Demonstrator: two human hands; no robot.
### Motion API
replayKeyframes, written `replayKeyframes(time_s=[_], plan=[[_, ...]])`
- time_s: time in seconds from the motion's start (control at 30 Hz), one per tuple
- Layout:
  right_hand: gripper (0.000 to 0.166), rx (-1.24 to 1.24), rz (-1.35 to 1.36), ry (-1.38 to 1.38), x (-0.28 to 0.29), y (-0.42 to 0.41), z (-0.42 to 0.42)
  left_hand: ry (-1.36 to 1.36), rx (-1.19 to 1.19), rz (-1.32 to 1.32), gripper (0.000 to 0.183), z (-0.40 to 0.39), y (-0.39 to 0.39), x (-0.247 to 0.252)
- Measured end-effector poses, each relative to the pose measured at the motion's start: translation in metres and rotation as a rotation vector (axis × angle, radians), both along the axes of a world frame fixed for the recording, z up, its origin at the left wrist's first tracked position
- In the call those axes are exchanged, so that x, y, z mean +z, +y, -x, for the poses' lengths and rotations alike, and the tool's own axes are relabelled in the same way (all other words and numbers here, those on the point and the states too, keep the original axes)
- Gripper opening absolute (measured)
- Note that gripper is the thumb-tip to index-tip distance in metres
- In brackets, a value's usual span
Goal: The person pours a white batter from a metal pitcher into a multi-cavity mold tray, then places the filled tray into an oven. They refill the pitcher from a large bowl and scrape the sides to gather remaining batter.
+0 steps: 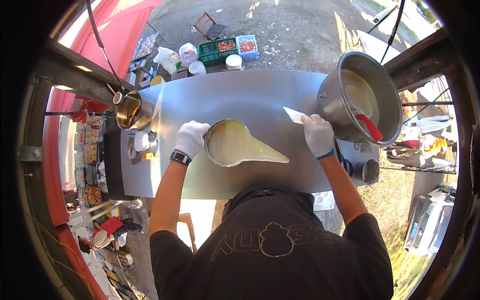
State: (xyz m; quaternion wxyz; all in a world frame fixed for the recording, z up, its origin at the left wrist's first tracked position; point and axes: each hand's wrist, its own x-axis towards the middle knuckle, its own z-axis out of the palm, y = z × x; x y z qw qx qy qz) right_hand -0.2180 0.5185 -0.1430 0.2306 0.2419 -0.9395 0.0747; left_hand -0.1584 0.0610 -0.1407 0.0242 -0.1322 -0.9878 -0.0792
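My left hand (191,138), in a white knit glove, grips the rim of a round metal container (227,143) tipped over the steel worktop (243,90). Pale batter (262,151) spreads from its mouth to a point on the right. In my gloved right hand (317,134) is a white flat scraper (293,115), its blade angled up and left, apart from the batter. A large steel pot (369,97) stands just beyond that hand, with pale liquid and a red-handled utensil (369,126) in it.
A smaller steel pot (134,110) with dark liquid stands at the left, above a white container (141,141). A metal cup (367,172) is at the right edge. Beyond the worktop are egg crates (215,51), white buckets (234,62) and a folding chair (212,28). A person (102,237) is at lower left.
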Motion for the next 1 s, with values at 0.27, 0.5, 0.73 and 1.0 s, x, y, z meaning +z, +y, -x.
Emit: replayKeyframes(time_s=[0.27,0.5,0.73,1.0], plan=[[0.029,-0.216,1.141,-0.977,0.06,0.034,-0.046,0.018,-0.023,-0.01,0.009,0.001,-0.001,-0.002],[0.033,-0.019,0.919,-1.995,0.026,0.011,-0.033,0.013,-0.036,-0.002,0.01,0.003,-0.002,-0.001],[0.036,-0.656,0.907,-1.714,-0.025,0.06,-0.023,-0.018,0.001,-0.03,0.01,0.002,0.002,0.004],[0.031,-0.939,1.783,-1.21,-0.093,0.135,-0.089,-0.068,0.151,0.005,0.013,-0.033,0.02,0.014]])
